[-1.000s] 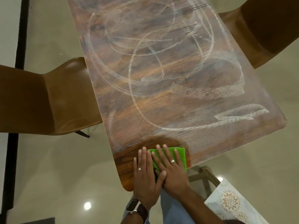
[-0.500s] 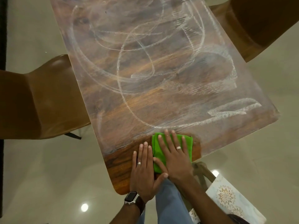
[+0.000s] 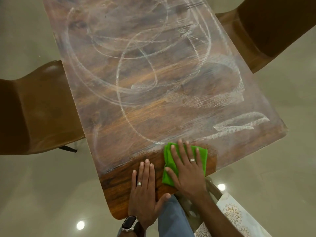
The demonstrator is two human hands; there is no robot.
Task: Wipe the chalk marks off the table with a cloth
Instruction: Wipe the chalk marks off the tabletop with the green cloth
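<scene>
The right hand (image 3: 186, 170) lies flat, fingers spread, pressing the folded green cloth (image 3: 171, 175) onto the near edge of the long dark wooden table (image 3: 119, 185), likely so its whole face rubs. The left hand (image 3: 145, 187) rests flat just left, probably bracing. White chalk marks (image 3: 239, 124) loop farther away. Brown moulded chairs (image 3: 39, 106) flank both sides; nothing blocks the cloth.

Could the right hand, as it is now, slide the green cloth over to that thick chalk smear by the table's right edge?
Probably yes. The right hand presses flat on the green cloth, and only bare table lies between it and the chalk smear; nothing stands in the way.
</scene>
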